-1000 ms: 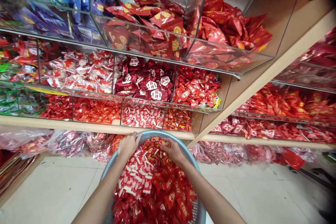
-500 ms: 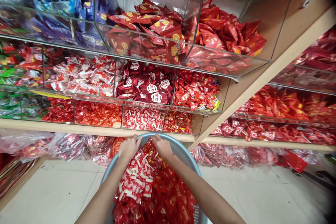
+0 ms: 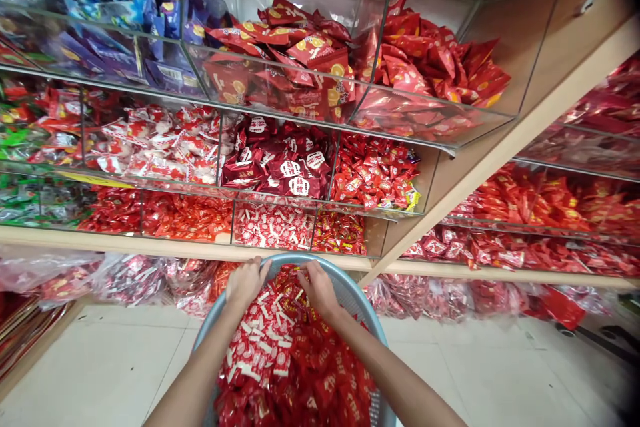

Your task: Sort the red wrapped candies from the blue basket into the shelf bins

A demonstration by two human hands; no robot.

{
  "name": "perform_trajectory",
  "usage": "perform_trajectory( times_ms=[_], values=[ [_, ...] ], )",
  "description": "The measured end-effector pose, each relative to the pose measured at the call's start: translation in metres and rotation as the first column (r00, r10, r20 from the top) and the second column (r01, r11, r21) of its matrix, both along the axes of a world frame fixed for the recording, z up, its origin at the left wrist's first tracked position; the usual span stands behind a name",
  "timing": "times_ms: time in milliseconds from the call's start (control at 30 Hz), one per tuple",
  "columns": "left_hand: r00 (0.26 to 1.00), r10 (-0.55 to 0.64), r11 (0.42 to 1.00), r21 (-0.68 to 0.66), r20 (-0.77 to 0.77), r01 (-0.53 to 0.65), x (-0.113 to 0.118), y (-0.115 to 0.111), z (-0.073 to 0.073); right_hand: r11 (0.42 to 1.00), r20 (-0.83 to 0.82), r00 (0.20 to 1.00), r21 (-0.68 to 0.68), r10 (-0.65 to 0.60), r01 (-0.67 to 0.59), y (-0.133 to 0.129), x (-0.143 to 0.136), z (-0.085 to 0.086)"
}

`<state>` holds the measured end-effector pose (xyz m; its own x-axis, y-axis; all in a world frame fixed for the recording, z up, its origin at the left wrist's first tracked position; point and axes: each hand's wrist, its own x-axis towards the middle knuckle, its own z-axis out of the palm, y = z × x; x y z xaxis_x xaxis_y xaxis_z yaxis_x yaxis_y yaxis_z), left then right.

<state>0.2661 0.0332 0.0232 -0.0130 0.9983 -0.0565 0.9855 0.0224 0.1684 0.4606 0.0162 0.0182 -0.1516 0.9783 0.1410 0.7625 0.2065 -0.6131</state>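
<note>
A blue-grey basket stands below the shelves, filled with red-and-white wrapped sweets on its left side and dark red packets on its right and near side. My left hand grips the basket's far rim, fingers curled over it. Just inside the far rim, my right hand is over the small red and gold sweets, its fingers bent down among them. Whether anything is between those fingers is hidden.
Clear-fronted bins of sweets rise in tiers beyond the basket. A slanting wooden divider runs at the right. Plastic bags of sweets lie under the bottom shelf, on the pale tiled floor.
My right hand has come off the basket's far rim and moved slightly right and nearer, down to the sweets. My left hand keeps its place on the rim.
</note>
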Motion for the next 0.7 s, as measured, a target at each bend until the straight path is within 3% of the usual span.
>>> perform_trajectory(
  times_ms=[67, 133, 233, 367, 433, 567, 700],
  values=[
    [1.0, 0.006, 1.0, -0.016, 0.004, -0.006, 0.0, 0.0, 0.002, 0.993, -0.267, 0.957, -0.063, -0.116, 0.103, -0.003, 0.008, -0.007],
    [1.0, 0.011, 1.0, -0.023, 0.005, -0.011, 0.001, -0.001, 0.003, 0.961, -0.464, 0.855, -0.248, -0.231, 0.125, -0.004, 0.015, -0.012],
    [1.0, 0.013, 1.0, -0.026, 0.006, -0.013, 0.0, 0.0, 0.004, 0.872, -0.654, 0.669, -0.488, -0.354, -0.015, -0.008, 0.026, -0.012],
    [1.0, 0.003, 1.0, -0.016, 0.006, -0.003, 0.0, 0.0, 0.002, 0.807, -0.759, 0.485, -0.567, -0.435, -0.163, -0.014, 0.036, -0.005],
    [1.0, 0.003, 1.0, -0.011, 0.013, -0.003, 0.0, 0.0, 0.001, 0.807, -0.763, 0.497, -0.56, -0.413, -0.189, -0.018, 0.038, -0.002],
    [0.995, 0.017, 0.998, -0.057, 0.096, -0.011, -0.004, 0.004, 0.0, 0.862, -0.74, 0.604, -0.48, -0.296, -0.165, -0.02, 0.031, 0.0],
    [0.98, 0.03, 0.993, -0.118, 0.198, -0.007, -0.012, 0.01, 0.002, 0.949, -0.617, 0.773, -0.307, -0.144, -0.069, -0.01, 0.006, 0.004]
  ],
)
